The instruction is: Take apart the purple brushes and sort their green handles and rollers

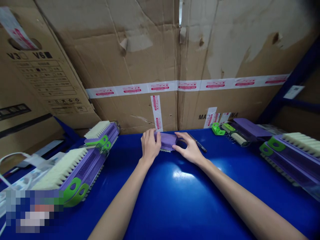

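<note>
A small purple brush [168,141] lies on the blue table with its pale bristles facing down. Around its left end my left hand [150,145] is closed, thumb along the near side. From the right, my right hand [189,148] pinches the other end between thumb and index finger. A dark pen [199,144] lies just behind my right hand.
Purple brushes with green ends and pale bristles are stacked at the left [83,166] and right [295,160]. A green clip-like part [218,129] and a purple piece [253,128] lie at the back right. Cardboard [135,63] walls the back; a white cable [15,154] is at left.
</note>
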Action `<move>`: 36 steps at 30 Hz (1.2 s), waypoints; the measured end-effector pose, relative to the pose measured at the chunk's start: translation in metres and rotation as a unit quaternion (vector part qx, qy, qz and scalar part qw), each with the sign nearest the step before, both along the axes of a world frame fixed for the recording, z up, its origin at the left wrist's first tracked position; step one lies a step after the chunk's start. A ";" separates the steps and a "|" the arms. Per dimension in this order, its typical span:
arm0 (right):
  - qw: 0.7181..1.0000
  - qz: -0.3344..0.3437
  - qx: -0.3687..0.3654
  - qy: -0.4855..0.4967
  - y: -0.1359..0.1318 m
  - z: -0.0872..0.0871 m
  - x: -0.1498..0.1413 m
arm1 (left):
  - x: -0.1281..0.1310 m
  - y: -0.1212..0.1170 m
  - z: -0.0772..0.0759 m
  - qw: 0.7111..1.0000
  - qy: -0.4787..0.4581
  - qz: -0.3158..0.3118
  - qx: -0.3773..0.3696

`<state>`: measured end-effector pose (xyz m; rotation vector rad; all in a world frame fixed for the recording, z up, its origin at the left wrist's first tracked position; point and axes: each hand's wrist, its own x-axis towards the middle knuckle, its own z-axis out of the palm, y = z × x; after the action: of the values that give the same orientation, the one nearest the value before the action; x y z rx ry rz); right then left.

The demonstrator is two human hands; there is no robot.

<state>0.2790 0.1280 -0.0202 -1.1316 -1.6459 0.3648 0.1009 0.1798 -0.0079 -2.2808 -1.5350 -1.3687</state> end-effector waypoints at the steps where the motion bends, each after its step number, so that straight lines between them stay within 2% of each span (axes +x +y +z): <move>1: 0.999 -0.005 0.024 -0.030 -0.001 0.001 0.001 | -0.002 0.002 -0.003 1.000 -0.009 -0.008 -0.005; 5: 0.990 -0.022 0.083 -0.108 -0.002 0.001 0.006 | -0.004 0.007 -0.013 0.999 -0.029 -0.015 -0.006; 7: 0.989 -0.029 0.078 -0.121 -0.001 -0.001 0.009 | -0.003 0.008 -0.014 0.998 -0.047 -0.009 -0.029; 12: 0.991 -0.029 0.034 -0.124 0.002 -0.005 0.010 | -0.002 0.008 -0.012 0.992 -0.094 -0.038 -0.077; 16: 0.982 -0.021 0.063 -0.174 0.002 -0.004 0.011 | -0.005 0.005 -0.013 0.993 -0.097 -0.053 -0.050; 20: 0.957 -0.035 0.099 -0.272 0.001 -0.003 0.011 | -0.010 0.005 -0.014 0.993 -0.106 -0.052 -0.029; 22: 0.948 -0.058 0.102 -0.297 0.002 -0.003 0.010 | -0.015 0.007 -0.014 0.994 -0.078 -0.073 -0.030; 26: 0.936 -0.098 0.101 -0.323 0.004 -0.004 0.010 | -0.025 0.012 -0.011 0.983 0.075 -0.163 -0.023; 28: 0.926 -0.106 0.098 -0.349 0.005 -0.003 0.011 | -0.028 0.014 -0.010 0.975 0.125 -0.182 -0.008; 32: 0.908 -0.119 0.096 -0.390 0.004 -0.002 0.012 | -0.026 0.013 -0.009 0.973 0.168 -0.157 0.035; 36: 0.914 -0.120 0.101 -0.375 0.005 -0.005 0.012 | -0.022 0.008 -0.011 0.975 0.176 -0.123 0.050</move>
<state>0.2915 0.1335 -0.0248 -1.3842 -2.0964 -0.4559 0.0794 0.1880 -0.0191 -2.5413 -1.0818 -0.9813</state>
